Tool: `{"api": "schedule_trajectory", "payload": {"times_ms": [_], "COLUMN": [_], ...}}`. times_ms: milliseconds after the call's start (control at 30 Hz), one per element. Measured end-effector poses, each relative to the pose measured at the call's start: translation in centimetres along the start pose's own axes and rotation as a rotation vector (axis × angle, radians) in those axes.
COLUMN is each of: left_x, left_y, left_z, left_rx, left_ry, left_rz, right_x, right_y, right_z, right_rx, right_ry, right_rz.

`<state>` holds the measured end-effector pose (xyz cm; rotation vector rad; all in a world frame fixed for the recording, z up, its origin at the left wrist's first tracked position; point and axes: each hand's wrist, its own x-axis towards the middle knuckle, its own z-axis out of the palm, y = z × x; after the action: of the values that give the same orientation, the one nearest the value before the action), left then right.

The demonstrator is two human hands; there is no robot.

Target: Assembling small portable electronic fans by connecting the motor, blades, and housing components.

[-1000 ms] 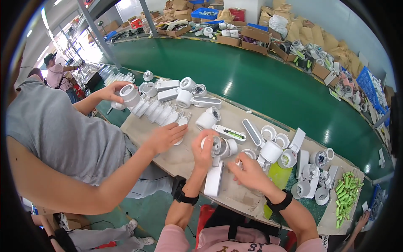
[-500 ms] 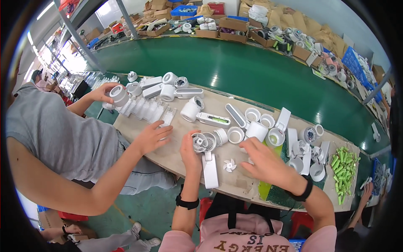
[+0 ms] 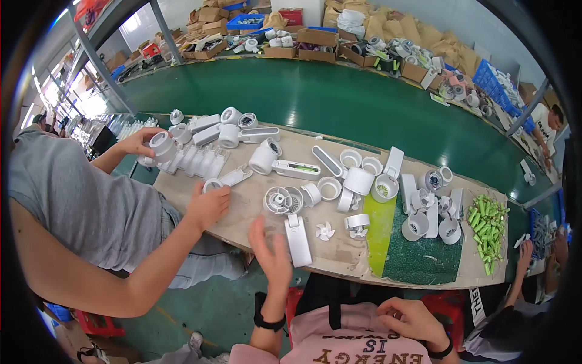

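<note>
My left hand (image 3: 271,252), slightly blurred, hovers at the table's near edge with its fingers apart and nothing in it. Just beyond its fingertips lies a round white fan housing (image 3: 277,200) with an impeller visible inside. A white fan handle (image 3: 297,241) is beside this hand, attached to a round grille (image 3: 293,197). My right hand (image 3: 415,320) is drawn back against my pink shirt, fingers curled inward; whatever they hold, if anything, is hidden. Between the hands' sides of the table lie a loose white impeller (image 3: 325,231) and a short white cylinder (image 3: 357,222) with blades below it.
At left a co-worker's hands (image 3: 209,206) handle white fan parts. Several white fan bodies (image 3: 264,156) cover the table's far side. Green mat (image 3: 424,264) and a pile of green battery-like pieces (image 3: 486,227) lie right. Boxes (image 3: 317,45) line the far wall.
My left hand has let go of the round fan housing, which now rests on the table. My right hand has withdrawn from the table to my shirt. The view has shifted slightly.
</note>
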<state>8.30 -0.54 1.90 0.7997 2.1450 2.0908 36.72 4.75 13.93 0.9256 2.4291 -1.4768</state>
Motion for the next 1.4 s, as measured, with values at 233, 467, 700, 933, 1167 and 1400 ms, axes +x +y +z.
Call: {"api": "schedule_trajectory", "payload": {"times_ms": [233, 467, 700, 933, 1167, 1400], "left_x": [-5.3, -7.6, -11.4, -6.3, -8.4, -9.3], "left_y": [5.3, 7.2, 7.3, 8.3, 7.7, 9.7], "left_z": [0.8, -0.5, 0.3, 0.7, 1.4, -1.7], "left_rx": [0.384, 0.165, -0.056, 0.073, -0.672, -0.246], "left_ry": [-0.384, -0.519, -0.634, -0.583, -0.633, -0.893], "left_rz": [0.377, 0.304, 0.041, -0.255, -0.701, -0.512], "right_x": [-1.0, 12.4, 17.2, 16.4, 8.7, 4.6], "right_y": [2.7, 1.1, 2.7, 1.9, 0.2, -1.1], "right_z": [3.8, 3.1, 2.4, 0.6, 0.7, 0.9], "right_rx": [0.152, -0.123, -0.233, -0.104, 0.760, 0.313], "right_ry": [0.258, 0.852, 0.988, 0.913, 0.319, 0.087], "right_rz": [0.132, -0.174, -0.065, -0.259, -0.307, -0.404]}}
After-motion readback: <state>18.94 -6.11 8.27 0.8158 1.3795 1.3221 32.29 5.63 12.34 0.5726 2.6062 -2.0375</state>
